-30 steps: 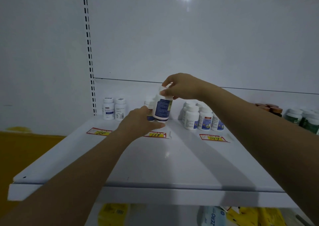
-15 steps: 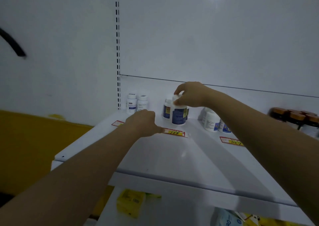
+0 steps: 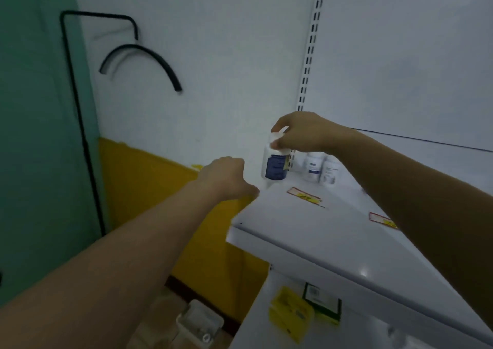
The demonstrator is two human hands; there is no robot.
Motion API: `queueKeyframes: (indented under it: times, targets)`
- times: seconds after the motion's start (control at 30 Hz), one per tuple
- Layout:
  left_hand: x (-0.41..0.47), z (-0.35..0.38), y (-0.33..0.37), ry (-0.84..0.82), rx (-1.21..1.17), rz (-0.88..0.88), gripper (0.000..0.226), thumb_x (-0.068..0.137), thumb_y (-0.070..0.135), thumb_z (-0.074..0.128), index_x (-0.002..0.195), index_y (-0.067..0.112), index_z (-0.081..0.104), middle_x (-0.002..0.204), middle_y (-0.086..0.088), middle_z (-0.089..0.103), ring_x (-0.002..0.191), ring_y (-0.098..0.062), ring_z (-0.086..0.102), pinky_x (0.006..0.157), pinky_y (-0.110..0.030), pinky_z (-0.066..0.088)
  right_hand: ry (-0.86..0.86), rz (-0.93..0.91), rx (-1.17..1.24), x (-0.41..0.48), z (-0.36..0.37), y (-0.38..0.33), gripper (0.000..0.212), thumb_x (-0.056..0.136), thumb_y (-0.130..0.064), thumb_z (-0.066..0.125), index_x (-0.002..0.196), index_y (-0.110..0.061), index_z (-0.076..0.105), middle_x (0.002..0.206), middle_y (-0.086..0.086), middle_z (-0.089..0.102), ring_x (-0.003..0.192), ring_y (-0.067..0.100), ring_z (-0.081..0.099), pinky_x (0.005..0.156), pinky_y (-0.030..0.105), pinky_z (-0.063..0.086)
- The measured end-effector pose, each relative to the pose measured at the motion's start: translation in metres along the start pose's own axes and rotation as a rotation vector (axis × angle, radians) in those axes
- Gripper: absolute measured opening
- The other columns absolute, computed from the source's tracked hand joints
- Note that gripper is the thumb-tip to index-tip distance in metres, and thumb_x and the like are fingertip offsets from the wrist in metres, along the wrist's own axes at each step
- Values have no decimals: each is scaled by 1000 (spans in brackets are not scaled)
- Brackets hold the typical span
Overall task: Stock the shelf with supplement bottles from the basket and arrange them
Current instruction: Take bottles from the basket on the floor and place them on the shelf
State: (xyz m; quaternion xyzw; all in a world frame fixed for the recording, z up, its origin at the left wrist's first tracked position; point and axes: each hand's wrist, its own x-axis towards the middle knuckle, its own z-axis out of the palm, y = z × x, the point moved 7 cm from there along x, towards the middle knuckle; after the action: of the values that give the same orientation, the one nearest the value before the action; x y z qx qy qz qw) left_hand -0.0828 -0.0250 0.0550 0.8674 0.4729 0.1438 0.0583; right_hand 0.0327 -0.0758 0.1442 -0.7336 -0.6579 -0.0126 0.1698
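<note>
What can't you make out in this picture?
Head view:
Text on the bottle label: blurred, too small.
Its cap: mostly covered by the right hand.
Numbers on the price tag: blurred.
Whether the left hand holds anything: its fingers are turned away.
Far end of the shelf: cut off by the right edge.

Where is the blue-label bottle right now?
Head view, centre: the bottle hangs by its cap from the right hand at the back-left corner of the shelf, just left of two white bottles.
</note>
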Motion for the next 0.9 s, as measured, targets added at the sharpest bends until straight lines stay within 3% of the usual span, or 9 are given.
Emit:
queueKeyframes:
  times: [0.3,0.43,0.6,0.73,0.9]
  targets:
    - [-24,-35,-178,59,8,-233,62,80,52,66,123,10,50,119,-8,56,105,-24,55,88,-40,51,-50,-209,81,67,68,-157,43,89,-26,62,129,-13,56,129,5,56,113,20,52,84,25,42]
    - [-24,-23,-250,21,0,-328,62,79,52,66,121,9,51,100,-2,49,97,-21,53,84,-37,51,-131,-273,88,99,116,-209,42,89,-25,62,128,-12,56,129,5,56,115,21,52,89,27,43]
    - [0,2,-325,-14,5,-399,60,79,52,66,120,10,51,98,0,46,100,-23,54,84,-38,51,-223,-304,74,159,174,-245,38,90,-25,61,126,-11,57,128,6,55,115,22,52,91,30,44]
    - [32,25,-375,-33,0,-445,59,79,51,67,119,10,51,112,-7,57,102,-25,55,86,-41,51,-273,-309,52,219,221,-258,38,89,-26,62,122,-7,58,125,10,57,114,25,53,97,37,46]
    - [82,60,-416,-104,25,-458,58,79,51,66,118,11,51,112,-8,56,101,-25,54,85,-42,51,-346,-262,38,283,276,-249,41,89,-28,63,123,-6,58,127,12,56,116,27,53,94,34,44]
